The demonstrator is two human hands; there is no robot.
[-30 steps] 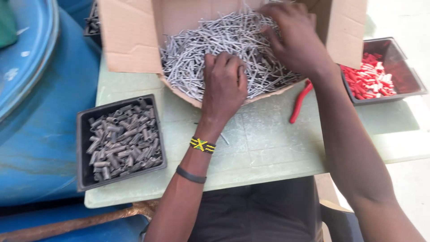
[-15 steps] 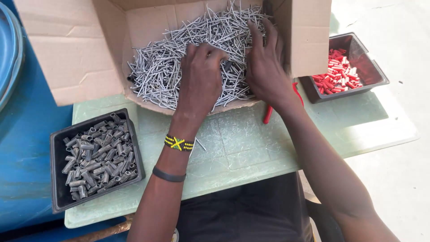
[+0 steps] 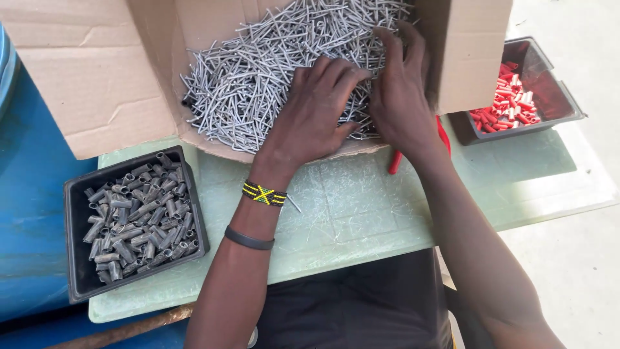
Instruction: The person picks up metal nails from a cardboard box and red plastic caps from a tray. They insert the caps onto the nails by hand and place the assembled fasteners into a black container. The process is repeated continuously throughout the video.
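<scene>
Head view, looking straight down over both forearms. Far out to the left of the left hand (image 3: 313, 116) stands a black tray (image 3: 72, 258) on the pale green counter (image 3: 361, 207), filled with short dull grey metal sleeves (image 3: 135, 220) lying every which way. Above it and reaching across to the hands is an open cardboard box (image 3: 97, 84), tipped with its mouth toward the person, and inside it a heap of thin grey metal pins (image 3: 252, 84). Most pins run on a slant from lower left to upper right, though many cross each other, so the heap has no single direction.

The left hand lies palm down on the pins at the box's near edge, fingers spread loosely and pointing up and to the right; whether it pinches any pin under the palm cannot be told. Its wrist carries a beaded band (image 3: 263, 194) of yellow, green and black, and lower on the forearm a plain dark band (image 3: 248, 239). One stray pin (image 3: 294, 204) lies on the counter just right of the beaded band.

The right hand (image 3: 400, 97) sits just beside the left, touching the pins, fingers pointing up and slightly curled; its grip is also hidden. Under its wrist a red-handled tool (image 3: 395, 161) shows. Further right stands a dark tray (image 3: 568, 106) of small red plugs (image 3: 507, 106).
</scene>
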